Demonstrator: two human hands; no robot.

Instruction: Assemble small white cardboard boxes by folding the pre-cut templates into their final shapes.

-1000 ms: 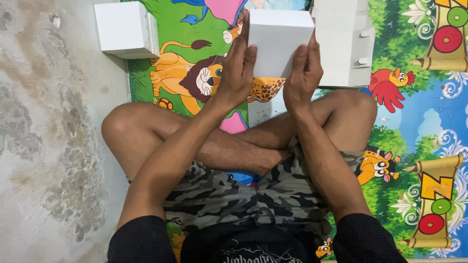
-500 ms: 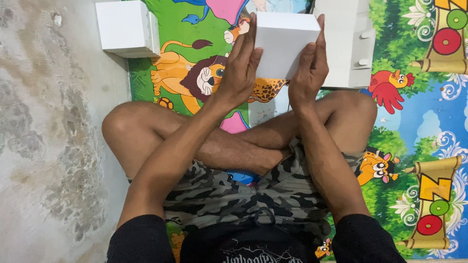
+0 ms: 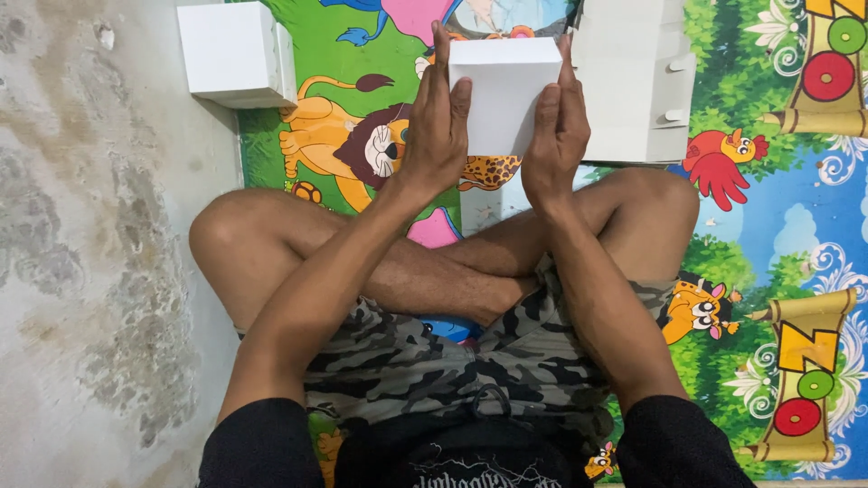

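Both palms press flat on a white box (image 3: pixel 503 95), left hand (image 3: pixel 437 126) & right hand (image 3: pixel 553 136) on opposite sides, lifted above the colourful mat (image 3: pixel 768 226). Box looks formed, closed; one finished box (image 3: pixel 231 54) sits far left, flat blanks (image 3: pixel 633 90) wait on right

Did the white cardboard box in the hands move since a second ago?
Yes, slightly. The white cardboard box has shifted left, away from the flat white cardboard stack and nearer the closed white box at the mat's edge.
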